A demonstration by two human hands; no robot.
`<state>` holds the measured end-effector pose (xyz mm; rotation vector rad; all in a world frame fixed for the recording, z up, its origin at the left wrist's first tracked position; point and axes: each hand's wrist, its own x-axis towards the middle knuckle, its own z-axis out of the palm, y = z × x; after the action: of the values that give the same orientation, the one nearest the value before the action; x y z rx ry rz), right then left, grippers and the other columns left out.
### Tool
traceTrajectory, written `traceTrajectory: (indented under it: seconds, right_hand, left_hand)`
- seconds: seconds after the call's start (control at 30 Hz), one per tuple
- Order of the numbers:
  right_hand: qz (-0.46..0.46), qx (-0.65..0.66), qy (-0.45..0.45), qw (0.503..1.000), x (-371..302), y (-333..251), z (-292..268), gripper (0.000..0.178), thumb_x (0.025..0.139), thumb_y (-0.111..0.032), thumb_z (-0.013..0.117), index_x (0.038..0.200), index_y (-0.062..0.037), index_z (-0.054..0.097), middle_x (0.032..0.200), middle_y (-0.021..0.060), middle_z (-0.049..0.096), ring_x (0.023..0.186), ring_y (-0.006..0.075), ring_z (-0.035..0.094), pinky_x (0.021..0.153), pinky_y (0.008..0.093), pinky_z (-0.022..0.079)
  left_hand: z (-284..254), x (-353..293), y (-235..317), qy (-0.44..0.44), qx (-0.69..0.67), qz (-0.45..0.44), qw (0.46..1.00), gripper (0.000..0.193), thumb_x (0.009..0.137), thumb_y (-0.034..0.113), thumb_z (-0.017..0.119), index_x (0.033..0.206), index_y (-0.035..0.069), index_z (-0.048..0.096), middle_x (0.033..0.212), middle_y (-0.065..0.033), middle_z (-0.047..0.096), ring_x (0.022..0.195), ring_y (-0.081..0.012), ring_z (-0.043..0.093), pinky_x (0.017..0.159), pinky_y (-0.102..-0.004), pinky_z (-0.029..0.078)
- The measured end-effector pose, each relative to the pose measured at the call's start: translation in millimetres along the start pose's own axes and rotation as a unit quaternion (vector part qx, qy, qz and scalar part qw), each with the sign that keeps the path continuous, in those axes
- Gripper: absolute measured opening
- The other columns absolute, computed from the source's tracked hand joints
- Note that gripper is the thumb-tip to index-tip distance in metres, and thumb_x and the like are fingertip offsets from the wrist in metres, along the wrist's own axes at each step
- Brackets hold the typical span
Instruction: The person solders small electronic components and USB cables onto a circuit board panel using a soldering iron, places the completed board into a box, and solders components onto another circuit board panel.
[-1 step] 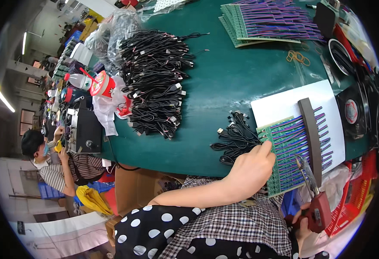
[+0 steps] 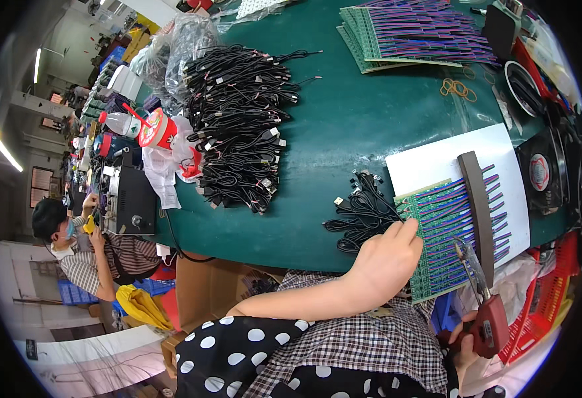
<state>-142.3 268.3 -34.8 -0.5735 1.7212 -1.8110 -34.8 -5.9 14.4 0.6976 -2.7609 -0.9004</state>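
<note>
The green table [image 2: 344, 123] fills the middle of the frame, bearing a broad heap of black cables [image 2: 238, 123] left of centre. In the upper right lies a stack of wired boards [image 2: 417, 33]. Below the table's edge, lower left of centre, an open cardboard box [image 2: 201, 286] contains a dark tangle too unclear to name. A red crate [image 2: 536, 318] stands at lower right; clear plastic lies beside its rim, though whether inside I cannot tell.

Right of centre, a white sheet [image 2: 430, 159] lies under part of the board [image 2: 430, 262]. This is a green panel, slightly tilted in the frame, covered with rows of tiny parts. Blue, purple and reddish wires run rightward from it beneath a dark bar [image 2: 478, 205], their ends poking out beyond. A small cable bunch [image 2: 364, 215] sits just left of it.

The left hand [image 2: 385, 262] has its fingertips drawn together at the board's left edge; what they may pinch is hidden. The right hand [image 2: 464, 341], lower right, is curled around the handle of a red-handled tool [image 2: 490, 325], whose tip is over the wires; contact is unclear.

At upper left, a red cup [image 2: 161, 132] with a straw hides its contents, beside a clear, red-capped bottle [image 2: 122, 124].
</note>
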Motion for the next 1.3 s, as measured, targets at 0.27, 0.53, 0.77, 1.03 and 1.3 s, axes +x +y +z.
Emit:
traceTrajectory:
  seconds: [0.27,0.53,0.77,1.03,1.3]
  right_hand:
    - [0.001,-0.018,0.030,0.999,1,-1,9,0.060,0.083,-0.037,0.068,0.118,0.0045,0.041,0.102,0.0137,0.050,0.050,0.0124,0.048,0.043,0.0220,0.034]
    - [0.032,-0.002,0.027,0.999,8,-14,18,0.061,0.082,-0.035,0.069,0.119,0.0045,0.041,0.101,0.0144,0.053,0.054,0.0156,0.053,0.046,0.0243,0.040]
    - [0.085,0.021,-0.001,0.996,2,-20,19,0.067,0.083,-0.035,0.069,0.125,0.0059,0.037,0.102,0.0155,0.053,0.052,0.0158,0.051,0.043,0.0238,0.039]
    - [0.104,0.063,-0.029,0.992,0,-21,18,0.060,0.084,-0.025,0.067,0.128,0.0020,0.038,0.109,0.0147,0.054,0.062,0.0170,0.054,0.059,0.0291,0.046]
    - [0.111,0.097,-0.043,0.988,-5,-22,13,0.059,0.083,-0.023,0.070,0.130,-0.0006,0.041,0.115,0.0134,0.055,0.070,0.0166,0.056,0.066,0.0301,0.047]
  left_hand:
    - [-83,-34,-83,0.224,0.181,-0.082,0.954,0.022,0.066,-0.001,0.066,0.087,0.005,0.063,0.094,-0.0094,0.058,0.093,-0.0296,0.054,0.083,-0.0405,0.042]
    - [-129,-63,-140,0.188,0.283,-0.187,0.922,0.013,0.068,0.005,0.071,0.081,0.004,0.067,0.090,-0.0063,0.056,0.092,-0.0261,0.053,0.080,-0.0378,0.041]
    - [-143,-65,-145,0.283,0.095,-0.113,0.948,0.011,0.070,-0.004,0.069,0.081,-0.002,0.068,0.082,-0.0089,0.064,0.080,-0.0207,0.059,0.074,-0.0293,0.044]
    - [-74,-23,-99,0.211,0.116,0.054,0.969,0.017,0.063,0.004,0.075,0.079,0.005,0.069,0.073,-0.0043,0.059,0.070,-0.0220,0.054,0.063,-0.0328,0.042]
    - [-32,-22,-62,0.135,-0.257,-0.132,0.948,0.013,0.072,-0.001,0.072,0.085,0.001,0.072,0.075,-0.0060,0.062,0.070,-0.0144,0.057,0.064,-0.0253,0.043]
